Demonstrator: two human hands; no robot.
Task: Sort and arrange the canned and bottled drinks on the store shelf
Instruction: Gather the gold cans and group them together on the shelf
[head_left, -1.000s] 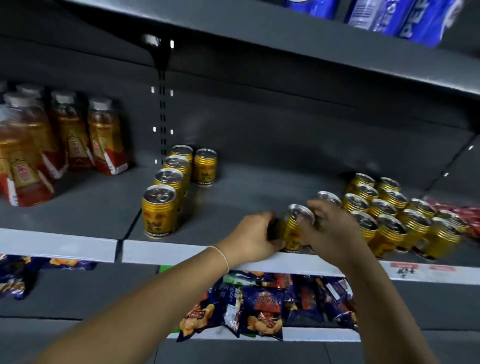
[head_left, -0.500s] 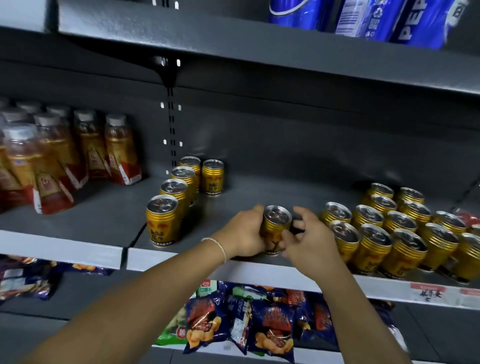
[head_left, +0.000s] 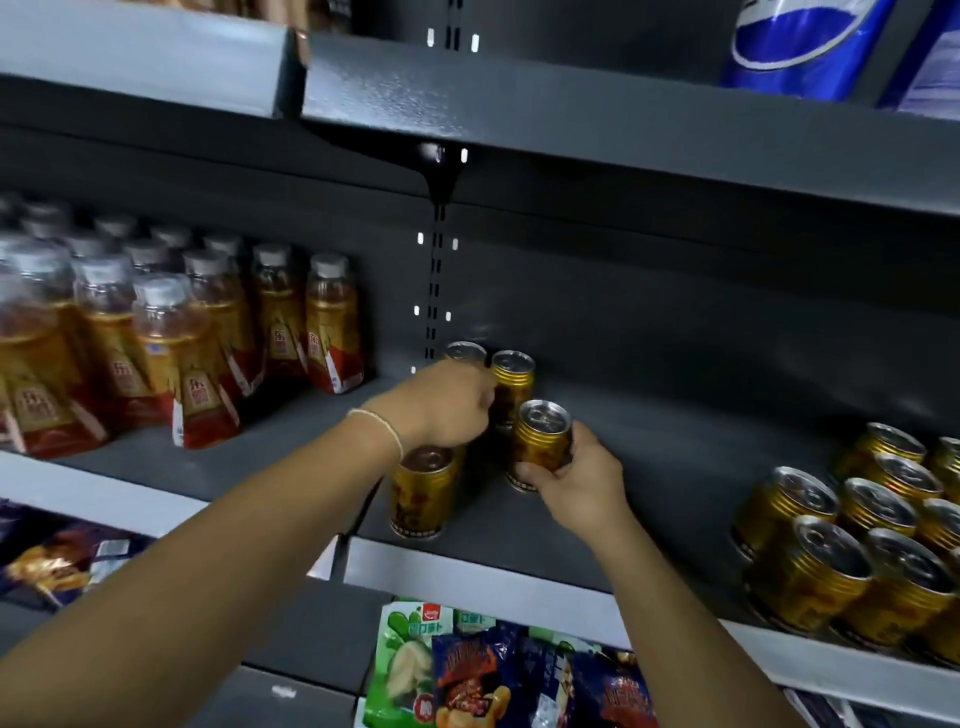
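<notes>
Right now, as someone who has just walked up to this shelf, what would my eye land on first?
The two hands at the middle shelf: the right hand grips a gold can beside a short row of cans, which the left hand partly covers. Next come the crowd of amber bottles at the left and the cluster of gold cans at the right.
</notes>
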